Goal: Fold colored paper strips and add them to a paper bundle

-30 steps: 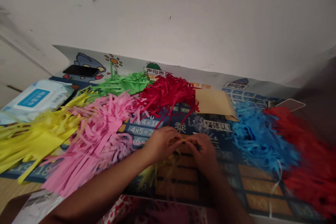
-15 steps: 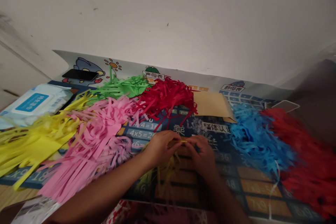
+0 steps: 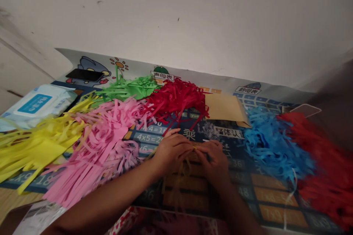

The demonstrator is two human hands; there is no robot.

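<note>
My left hand (image 3: 172, 153) and my right hand (image 3: 214, 159) meet near the middle of the printed mat (image 3: 150, 137). Both pinch a thin yellow paper strip (image 3: 194, 148), and only a short bit of it shows between the fingertips. Faint yellow strands (image 3: 186, 167) hang below the hands, blurred and dim. Left of my left forearm lies a pink fringed paper bundle (image 3: 95, 154), with a yellow fringed bundle (image 3: 46, 147) beyond it. Past my fingers sits a dark red fringed bundle (image 3: 179, 99).
A green bundle (image 3: 132, 87) lies at the back. At right are a blue bundle (image 3: 273, 143) and a red one (image 3: 325, 169). A tan paper sheet (image 3: 224, 108) lies behind my right hand. A wipes pack (image 3: 41, 104) and a phone (image 3: 85, 75) are at left.
The hands have drawn closer together, so less of the yellow strip shows between them. A finger of my left hand now sticks up and outward. The view has shifted slightly.
</note>
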